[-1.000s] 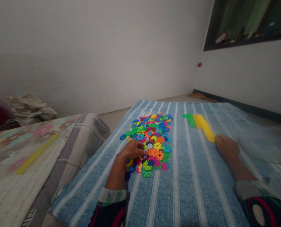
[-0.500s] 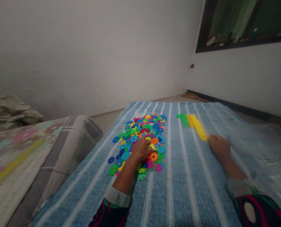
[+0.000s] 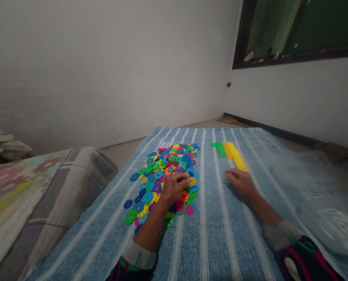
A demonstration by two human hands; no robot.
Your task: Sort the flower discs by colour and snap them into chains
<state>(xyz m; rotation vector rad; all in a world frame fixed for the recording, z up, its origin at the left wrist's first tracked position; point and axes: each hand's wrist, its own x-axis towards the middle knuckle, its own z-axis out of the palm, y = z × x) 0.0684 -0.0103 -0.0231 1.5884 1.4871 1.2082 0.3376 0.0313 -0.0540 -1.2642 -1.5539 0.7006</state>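
A pile of colourful notched plastic discs (image 3: 158, 175) spreads over the striped cloth. My left hand (image 3: 174, 189) rests at the pile's right side, thumb and forefinger pinched on the edge of a yellow disc (image 3: 192, 181). An orange disc (image 3: 184, 196) lies just below those fingers. Farther right, my right hand (image 3: 241, 182) hovers over the cloth, slightly blurred, its fingers curled together with nothing visible in them. Behind it lie rows of overlapping discs: a green row (image 3: 220, 149), a short orange row (image 3: 228, 150) and a longer yellow row (image 3: 237, 157), whose near end is close to my knuckles.
Blue-and-white striped cloth (image 3: 215, 242) covers the work surface. Clear plastic bags (image 3: 323, 203) lie along its right side. A grey cover and floral cloth (image 3: 45, 171) are at the left. A wall (image 3: 118, 70) stands behind, with a dark-framed window (image 3: 279, 35) at upper right.
My right hand has moved left, away from the near end of the yellow row. My left hand stays at the pile, pinching the yellow disc. The view has turned slightly right.
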